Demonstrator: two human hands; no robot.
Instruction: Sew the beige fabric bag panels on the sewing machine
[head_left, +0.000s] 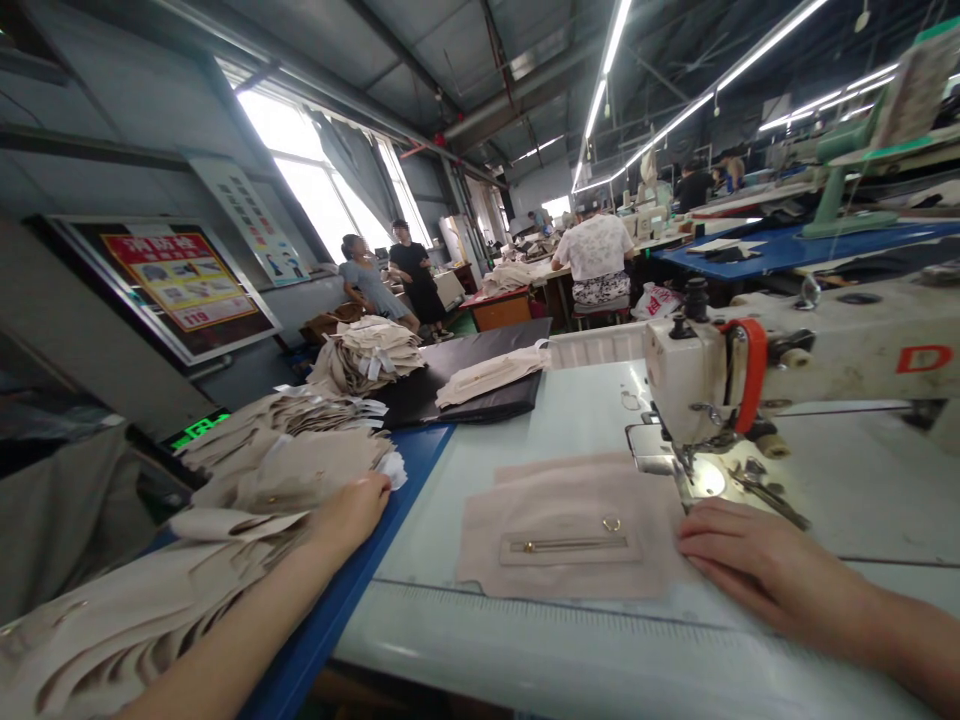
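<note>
A beige fabric panel [570,535] with a zipper and a small metal ring lies flat on the pale sewing table [525,640]. My right hand [757,560] rests flat on the panel's right edge, fingers stretched out, just in front of the sewing machine's needle area [709,475]. My left hand [351,512] reaches left onto a spread stack of beige fabric pieces [292,470]; its fingers curl down on the top piece.
The white sewing machine [787,370] stands at the right. More beige piles [367,355] and a black sheet [465,385] lie behind. A blue table edge [360,580] separates stack and sewing table. Other people sit and stand at stations farther back.
</note>
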